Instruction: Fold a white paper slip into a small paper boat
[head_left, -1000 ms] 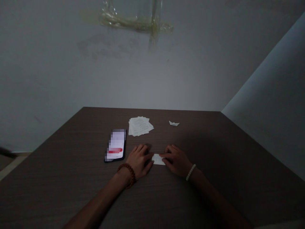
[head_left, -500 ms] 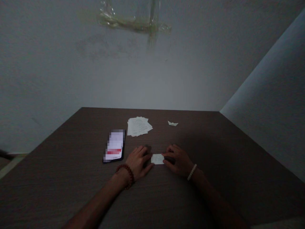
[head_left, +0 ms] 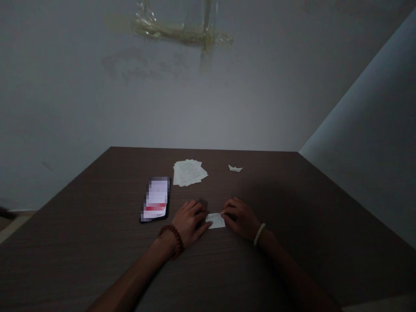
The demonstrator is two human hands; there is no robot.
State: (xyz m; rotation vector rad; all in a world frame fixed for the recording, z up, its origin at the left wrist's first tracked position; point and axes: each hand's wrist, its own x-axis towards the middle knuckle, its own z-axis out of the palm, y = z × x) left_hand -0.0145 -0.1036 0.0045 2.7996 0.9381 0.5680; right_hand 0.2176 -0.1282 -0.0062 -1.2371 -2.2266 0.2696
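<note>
A small printed piece of paper (head_left: 216,221) lies on the table between my two hands. My left hand (head_left: 190,222) holds its left end, the thumb on the lower left part and the curled fingers at the upper left corner. At the other end, my right hand (head_left: 241,219) pinches the upper right edge between thumb and fingers; that edge seems slightly raised. Print shows faintly on the paper. A dark beaded bracelet circles my left wrist, and a pale one my right.
Beyond my left hand lies a loose stack of printed papers (head_left: 189,173). A phone (head_left: 156,199) with a lit, blurred screen rests left of it. One small folded paper boat (head_left: 235,168) sits farther back. The brown table (head_left: 97,208) meets a wall (head_left: 208,104) behind.
The upper edge of the paper has shifted and its right side is lifted a little. My right hand has moved slightly left; my left hand is nearly still.
</note>
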